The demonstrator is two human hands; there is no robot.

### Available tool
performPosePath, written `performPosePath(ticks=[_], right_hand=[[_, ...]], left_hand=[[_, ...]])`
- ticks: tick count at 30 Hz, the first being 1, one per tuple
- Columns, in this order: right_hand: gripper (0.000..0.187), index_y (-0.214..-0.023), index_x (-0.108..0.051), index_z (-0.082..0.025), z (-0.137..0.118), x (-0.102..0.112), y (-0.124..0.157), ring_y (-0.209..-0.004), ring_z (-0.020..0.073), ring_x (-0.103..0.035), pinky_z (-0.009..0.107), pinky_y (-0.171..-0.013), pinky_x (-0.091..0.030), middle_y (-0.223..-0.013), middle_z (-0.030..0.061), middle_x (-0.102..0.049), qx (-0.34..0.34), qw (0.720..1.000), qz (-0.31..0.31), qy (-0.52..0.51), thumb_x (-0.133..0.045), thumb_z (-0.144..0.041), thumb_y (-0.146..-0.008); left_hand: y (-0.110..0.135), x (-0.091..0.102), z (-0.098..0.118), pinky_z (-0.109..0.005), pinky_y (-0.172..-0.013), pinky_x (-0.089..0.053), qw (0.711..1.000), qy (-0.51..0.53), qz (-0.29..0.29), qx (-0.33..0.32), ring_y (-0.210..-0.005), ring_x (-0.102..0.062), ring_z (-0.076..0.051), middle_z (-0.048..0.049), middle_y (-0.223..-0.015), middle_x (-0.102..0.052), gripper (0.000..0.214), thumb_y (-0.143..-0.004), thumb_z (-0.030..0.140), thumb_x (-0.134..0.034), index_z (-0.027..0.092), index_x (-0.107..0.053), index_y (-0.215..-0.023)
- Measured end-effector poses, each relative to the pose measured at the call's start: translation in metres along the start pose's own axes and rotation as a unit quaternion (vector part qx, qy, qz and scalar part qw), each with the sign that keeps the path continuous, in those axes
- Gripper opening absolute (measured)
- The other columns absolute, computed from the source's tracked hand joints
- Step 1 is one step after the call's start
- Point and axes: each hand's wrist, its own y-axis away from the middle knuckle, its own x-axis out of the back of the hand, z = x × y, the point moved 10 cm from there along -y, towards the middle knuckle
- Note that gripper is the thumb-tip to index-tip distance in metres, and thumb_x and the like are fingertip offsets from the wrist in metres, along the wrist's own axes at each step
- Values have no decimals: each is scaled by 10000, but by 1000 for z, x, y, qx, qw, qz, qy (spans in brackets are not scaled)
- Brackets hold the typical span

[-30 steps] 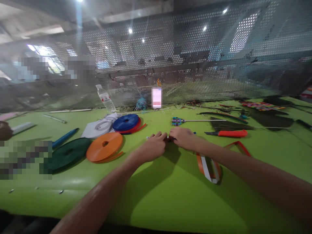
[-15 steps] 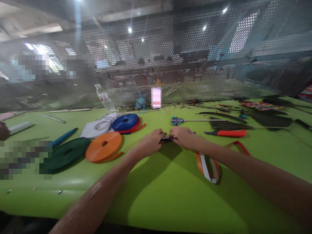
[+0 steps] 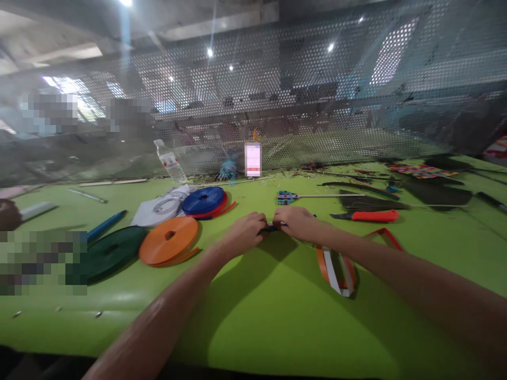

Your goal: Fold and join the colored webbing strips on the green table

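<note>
My left hand (image 3: 245, 234) and my right hand (image 3: 298, 222) meet at the middle of the green table (image 3: 277, 327). Both pinch a small dark blue strip (image 3: 271, 228) between their fingertips; most of it is hidden by the fingers. An orange and white strap (image 3: 336, 266) loops on the table under my right forearm. An orange reel of strap (image 3: 169, 240) lies just left of my left hand.
A dark green reel (image 3: 109, 252), a blue reel on a red one (image 3: 204, 200), a white bag (image 3: 160, 208), a blue pen (image 3: 105, 224) and a water bottle (image 3: 171, 161) lie left. An orange-handled knife (image 3: 370, 215) and woven strips (image 3: 291, 197) lie right. Perforated metal screen (image 3: 317, 105) backs the table.
My hands have closed together on the blue strip and lifted it slightly; it now shows between the fingertips. The view has shifted a little.
</note>
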Motion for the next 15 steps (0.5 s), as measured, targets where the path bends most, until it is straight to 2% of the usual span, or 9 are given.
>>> performPosePath(ticks=[5,10,15], right_hand=[[168,-1044,-691,-152,2,-1,-1,-940,194,-674,397,-859,-567,-1026,47,-700,25,1000,8,-9,-658,-311,-1004],[138,-1019,-690,-147,5,-3,-3,-945,194,-672,390,-858,-565,-1024,51,-700,32,999,5,-13,-663,-280,-998],[123,-1020,-693,-149,7,-4,-5,-945,192,-684,393,-849,-583,-1019,40,-705,40,999,-7,-16,-665,-267,-1000]], left_hand=[[4,1,3,-378,-1001,-514,1000,0,-18,-12,-1080,-652,-249,-97,-1112,-709,306,-918,95,-542,182,-759,-1115],[8,3,4,-368,-993,-517,999,2,-31,-29,-1060,-661,-244,-102,-1141,-710,228,-929,118,-568,181,-786,-953],[9,5,2,-347,-1017,-509,998,15,-37,-45,-1082,-670,-226,-88,-1167,-717,262,-930,94,-574,203,-804,-993]])
